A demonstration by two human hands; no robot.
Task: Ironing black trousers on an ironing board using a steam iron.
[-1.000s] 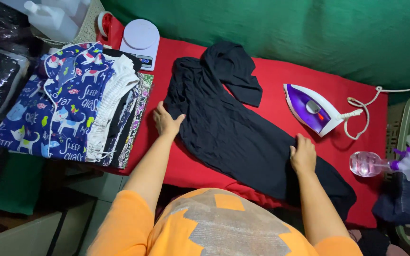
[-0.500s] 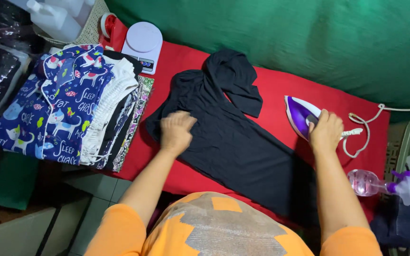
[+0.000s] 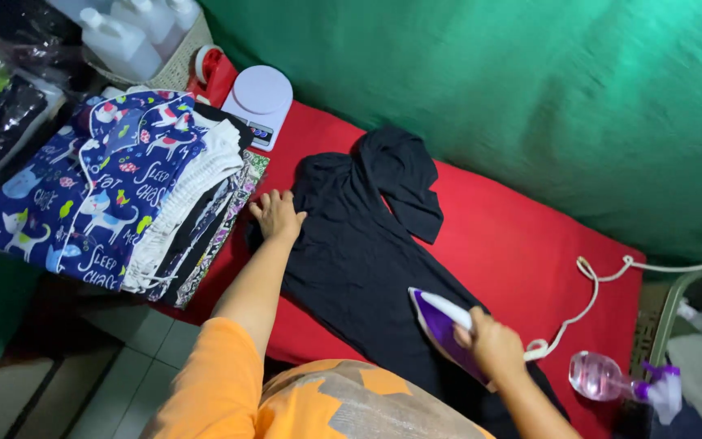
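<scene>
A black garment (image 3: 367,244) lies spread on a red-covered ironing surface (image 3: 513,244). My left hand (image 3: 276,214) rests flat on the garment's left edge, fingers apart. Gripping the white handle of a purple and white iron (image 3: 442,332), my right hand (image 3: 493,345) presses it onto the lower part of the garment. The iron's white cord (image 3: 595,293) trails off to the right.
A stack of folded clothes (image 3: 123,195), topped by a blue cat-print piece, sits at the left. Behind it are a white round scale (image 3: 260,97) and white plastic bottles (image 3: 136,32). A clear spray bottle (image 3: 611,379) lies at the right. A green cloth (image 3: 489,89) hangs behind.
My right hand has left the garment, taken the iron from the right side and brought it down onto the black garment. My left hand shifted up along the garment's left edge.
</scene>
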